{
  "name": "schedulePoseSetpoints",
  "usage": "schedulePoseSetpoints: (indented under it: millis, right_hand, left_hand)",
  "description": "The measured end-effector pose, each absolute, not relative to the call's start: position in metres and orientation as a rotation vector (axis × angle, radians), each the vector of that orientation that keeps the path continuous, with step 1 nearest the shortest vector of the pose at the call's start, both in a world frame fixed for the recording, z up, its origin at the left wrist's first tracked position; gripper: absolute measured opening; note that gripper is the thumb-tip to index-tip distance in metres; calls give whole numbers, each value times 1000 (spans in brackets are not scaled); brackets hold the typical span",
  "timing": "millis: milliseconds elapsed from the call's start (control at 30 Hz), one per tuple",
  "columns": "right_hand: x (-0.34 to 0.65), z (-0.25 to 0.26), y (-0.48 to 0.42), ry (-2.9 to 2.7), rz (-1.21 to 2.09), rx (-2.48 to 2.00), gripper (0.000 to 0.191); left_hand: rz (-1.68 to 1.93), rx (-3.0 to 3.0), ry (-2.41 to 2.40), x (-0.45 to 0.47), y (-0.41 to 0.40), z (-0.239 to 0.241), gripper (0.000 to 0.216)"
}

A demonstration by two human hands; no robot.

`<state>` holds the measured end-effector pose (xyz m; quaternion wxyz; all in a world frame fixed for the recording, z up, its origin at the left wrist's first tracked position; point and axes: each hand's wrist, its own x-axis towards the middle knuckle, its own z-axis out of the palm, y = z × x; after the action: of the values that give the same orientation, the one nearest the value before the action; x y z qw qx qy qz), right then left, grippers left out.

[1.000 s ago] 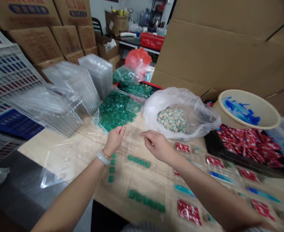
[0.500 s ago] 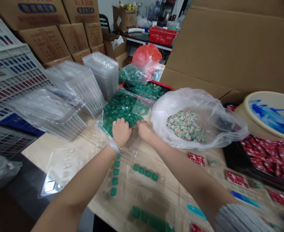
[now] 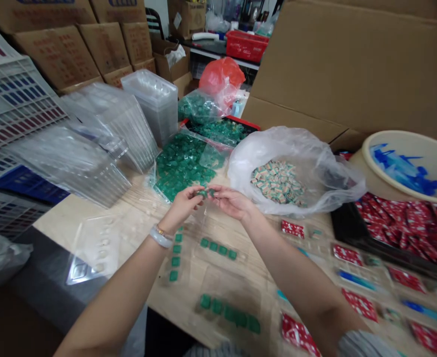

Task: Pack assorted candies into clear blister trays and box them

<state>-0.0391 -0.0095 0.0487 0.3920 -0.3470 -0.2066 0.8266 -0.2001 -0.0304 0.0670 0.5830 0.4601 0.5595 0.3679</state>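
Left hand (image 3: 184,203) and right hand (image 3: 233,201) pinched small green pieces (image 3: 204,193) at five o'clock from the green heap (image 3: 183,163); handling them singly seemed the step, calling next for steady fingers.

Brown cardboard boxes with red printing (image 3: 56,57) stand stacked in the upper left of the frame, with a black slatted chair back (image 3: 154,22) just to their right. A white plastic lattice crate (image 3: 23,74) leans along the left edge, and a pale, crumpled plastic bag (image 3: 2,260) lies at the lower left. At top centre, a red perforated plastic basket (image 3: 246,45) sits on a dark-topped table (image 3: 215,45) near a long white object (image 3: 205,36). A large brown cardboard sheet (image 3: 352,64) fills the upper right.
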Motion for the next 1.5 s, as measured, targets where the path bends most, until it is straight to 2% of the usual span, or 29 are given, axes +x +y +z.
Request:
schedulePoseSetpoints:
  millis: [200,400,533,667,800,900,1200,1500]
  right_hand:
    - [-32,59,-38,-493,2046,-920,18]
    - [-5,61,-69,-488,1958,-1057,20]
    - [28,41,-131,-757,1418,-1395,14]
    - [32,18,-188,-1276,883,-1673,12]
    - [18,6,-200,-1857,644,-1540,17]
    - [15,3,-197,-2018,504,-1542,20]
    - [25,7,-188,-2260,308,-1484,16]
    - [22,14,-168,-2385,479,-1454,23]
  left_hand:
    - [868,594,1083,-195,-46,71,34]
    - [944,566,1048,-202,-44,76,28]
    - [977,660,1098,-202,-48,72,24]
    - [959,738,1162,-192,-55,61,22]
    - [970,762,1208,-188,-61,58,26]
    - [971,760,1240,-194,-64,59,26]
    - [964,869,1242,-203,-62,44,23]
    - [915,1110,1311,-197,-52,44,14]
